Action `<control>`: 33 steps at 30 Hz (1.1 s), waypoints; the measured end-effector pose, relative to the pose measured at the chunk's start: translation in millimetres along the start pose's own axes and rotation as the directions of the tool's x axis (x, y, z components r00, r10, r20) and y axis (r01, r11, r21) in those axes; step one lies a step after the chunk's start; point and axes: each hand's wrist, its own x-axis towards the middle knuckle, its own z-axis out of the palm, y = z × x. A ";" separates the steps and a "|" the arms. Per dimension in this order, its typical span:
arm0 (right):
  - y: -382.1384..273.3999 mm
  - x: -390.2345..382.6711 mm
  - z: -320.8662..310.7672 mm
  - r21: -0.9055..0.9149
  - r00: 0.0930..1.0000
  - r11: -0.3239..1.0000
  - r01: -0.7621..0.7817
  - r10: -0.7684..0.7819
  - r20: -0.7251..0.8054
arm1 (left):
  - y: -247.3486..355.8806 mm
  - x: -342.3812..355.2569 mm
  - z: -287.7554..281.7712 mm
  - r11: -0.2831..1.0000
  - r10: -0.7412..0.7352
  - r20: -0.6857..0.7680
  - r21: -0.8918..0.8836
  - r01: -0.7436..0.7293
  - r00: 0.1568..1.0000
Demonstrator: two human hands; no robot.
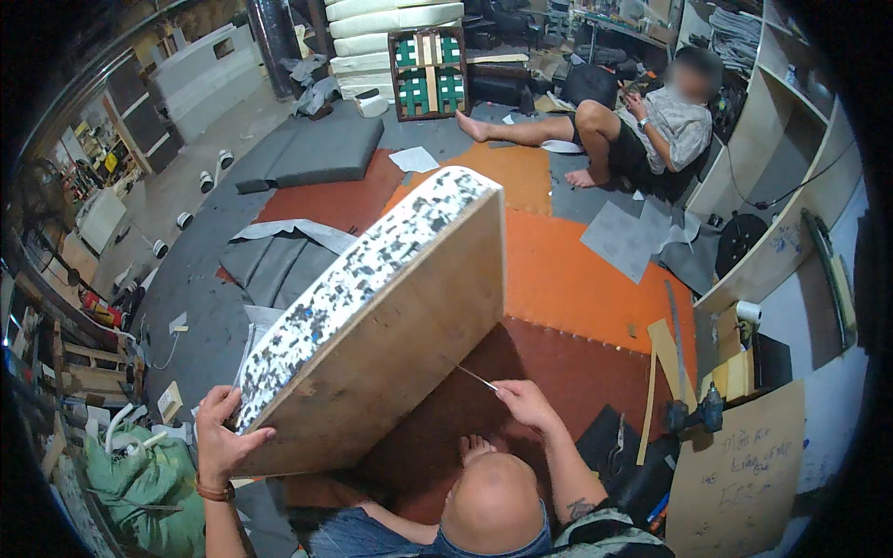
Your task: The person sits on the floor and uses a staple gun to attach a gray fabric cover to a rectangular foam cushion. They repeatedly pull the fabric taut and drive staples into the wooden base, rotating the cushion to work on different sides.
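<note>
A large padded panel [400,344] stands tilted before me, with a plain wooden face toward me and speckled white foam [372,270] along its thick edge and a rounded corner. My left hand [223,428] grips its lower left end, fingers over the foam and thumb toward the wood. My right hand [521,405] is closed on a thin metal rod [476,376] that reaches toward the panel's lower edge; whether its tip touches the wood I cannot tell. My bare knee [491,507] is beneath, between my arms.
A person [688,130] sits at back right beside shelving [777,88]. Grey pads [316,153] lie on orange mats [586,288]; foam slabs [353,42] are stacked behind. A drill [707,409], scissors [616,451] and cardboard [744,484] are at right, a green sack [139,493] at left.
</note>
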 end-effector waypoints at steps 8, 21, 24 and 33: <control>-27.9 -106.2 -25.1 0.426 0.969 0.898 -0.110 0.193 -0.157 | 58.7 20.4 31.1 0.965 0.162 0.055 0.198 -0.169 0.985; -31.8 -102.6 -16.3 0.334 0.966 0.939 -0.082 0.157 -0.205 | 65.9 20.1 39.6 0.979 0.118 -0.009 0.168 -0.115 0.993; -25.4 -98.9 -11.5 0.331 0.961 0.944 0.015 0.077 -0.265 | 68.5 21.4 38.5 0.982 0.098 0.001 0.165 -0.097 0.995; -13.0 -98.2 -3.6 0.453 0.970 0.891 -0.032 0.137 -0.200 | 68.9 23.6 37.4 0.983 0.078 0.054 0.164 -0.086 0.995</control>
